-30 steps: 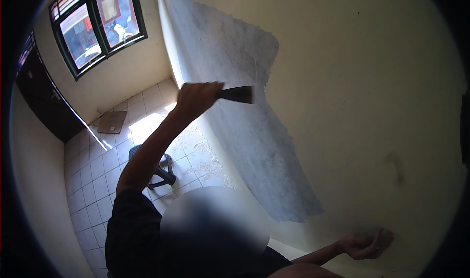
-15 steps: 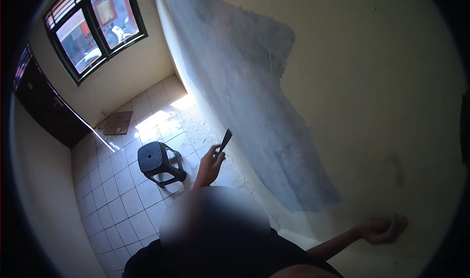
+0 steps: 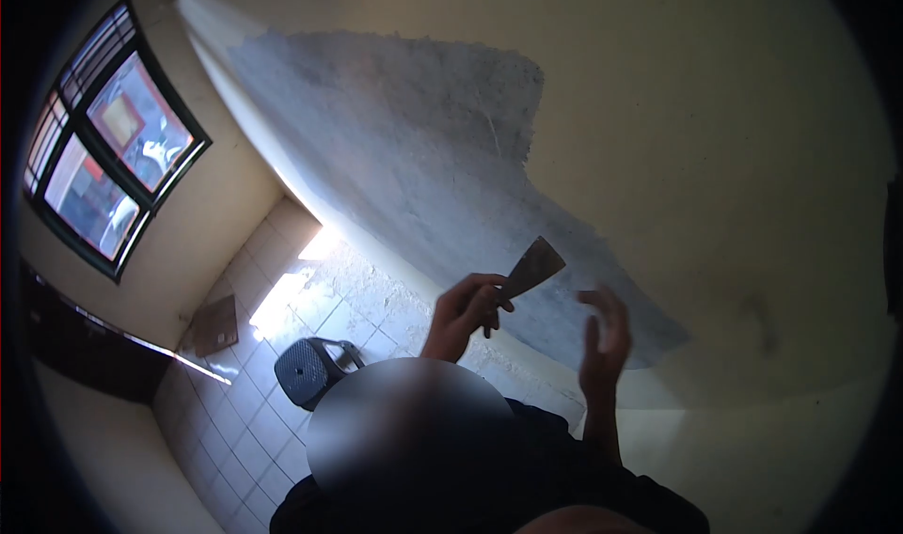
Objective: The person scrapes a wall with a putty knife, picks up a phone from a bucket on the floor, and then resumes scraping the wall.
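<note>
**Scraping interrupted.** The left hand (image 3: 467, 306) is closed round the handle of the paint scraper (image 3: 532, 266). Its blade points upward, clear of the wall, in front of the lower edge of the grey scraped patch (image 3: 423, 149). The right hand (image 3: 604, 332), open with fingers spread, stands just beside the blade and holds nothing. A second ago we saw the blade at the patch's upper edge and the right hand braced on the painted wall (image 3: 752, 158) beyond the patch's lower end. Both have since left the wall, so we judge the stroke suspended. Paint flakes (image 3: 376, 299) lie on the tiles beneath the patch.
</note>
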A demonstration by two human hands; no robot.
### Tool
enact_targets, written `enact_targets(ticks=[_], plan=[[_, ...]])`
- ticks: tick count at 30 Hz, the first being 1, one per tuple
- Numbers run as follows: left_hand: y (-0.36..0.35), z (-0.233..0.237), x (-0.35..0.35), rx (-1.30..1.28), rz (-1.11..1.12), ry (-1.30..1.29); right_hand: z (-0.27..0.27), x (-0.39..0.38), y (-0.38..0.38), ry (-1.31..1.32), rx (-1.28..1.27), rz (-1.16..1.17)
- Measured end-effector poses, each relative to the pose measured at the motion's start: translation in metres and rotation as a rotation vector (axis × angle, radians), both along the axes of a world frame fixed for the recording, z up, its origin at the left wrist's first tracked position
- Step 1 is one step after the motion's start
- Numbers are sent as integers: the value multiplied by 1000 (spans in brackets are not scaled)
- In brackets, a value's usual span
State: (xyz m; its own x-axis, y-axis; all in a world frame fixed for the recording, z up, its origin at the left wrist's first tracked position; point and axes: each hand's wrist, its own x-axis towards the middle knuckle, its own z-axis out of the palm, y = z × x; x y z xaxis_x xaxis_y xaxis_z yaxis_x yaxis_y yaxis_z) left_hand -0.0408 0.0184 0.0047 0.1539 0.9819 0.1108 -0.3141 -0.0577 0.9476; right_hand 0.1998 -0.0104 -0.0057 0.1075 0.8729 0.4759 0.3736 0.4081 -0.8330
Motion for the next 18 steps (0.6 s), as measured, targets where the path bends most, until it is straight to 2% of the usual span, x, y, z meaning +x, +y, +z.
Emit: enact_targets(ticks=[2,4,6,9,10,12,14,15,18], plan=[[4,12,0,20,-143,17,-11,-52,14,365,-195,319],[17,12,-14,15,-280,-63,-23,-89,22,607,-297,462],[29,16,-29,73,-190,-44,-14,-111,34,698,-318,500],[54,19,-55,246,-71,-53,8,-115,56,460,-344,434],[63,19,-67,270,10,-6,16,-118,60,437,-312,370],[77,27,-90,161,75,-8,21,-115,69,509,-268,265],[94,18,-113,206,51,55,25,-113,69,555,-170,110],[101,16,-123,217,12,184,24,-112,70,564,-76,56],[106,20,-119,320,-270,396,35,-126,75,538,244,-77]])
